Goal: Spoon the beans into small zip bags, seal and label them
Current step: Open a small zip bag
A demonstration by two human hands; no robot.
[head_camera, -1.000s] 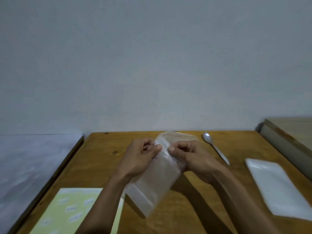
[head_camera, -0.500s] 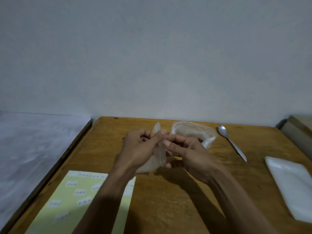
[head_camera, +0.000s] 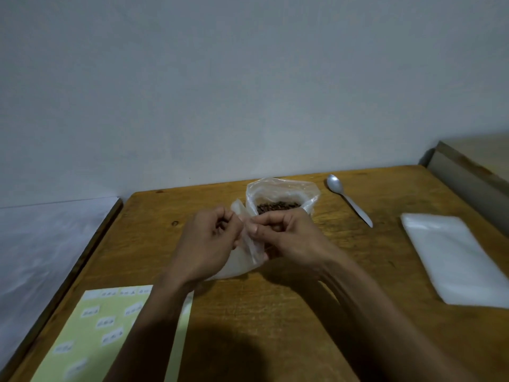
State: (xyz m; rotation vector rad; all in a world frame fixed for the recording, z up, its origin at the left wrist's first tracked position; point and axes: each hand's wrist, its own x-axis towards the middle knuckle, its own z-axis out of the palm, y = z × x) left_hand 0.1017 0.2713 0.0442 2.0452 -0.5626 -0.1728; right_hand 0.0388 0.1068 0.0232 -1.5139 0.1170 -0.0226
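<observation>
Zip bag (head_camera: pixel 242 260) mouth hidden, pinched between hands

Single head view — forward and down, close over table (head_camera: pixel 275 326).

Wooden table (head_camera: pixel 275 326) bears bean bag (head_camera: pixel 281 199), spoon (head_camera: pixel 348 199), label sheet (head_camera: pixel 110 332), bag stack (head_camera: pixel 454 257).

A small clear zip bag (head_camera: pixel 242 260) is pinched at its top edge above the table's middle. Just beyond stands an open plastic bag of dark beans (head_camera: pixel 278 207); a metal spoon (head_camera: pixel 347 198) lies right of it. A stack of empty bags (head_camera: pixel 451 257) lies far right, a label sheet (head_camera: pixel 104 332) near left.
</observation>
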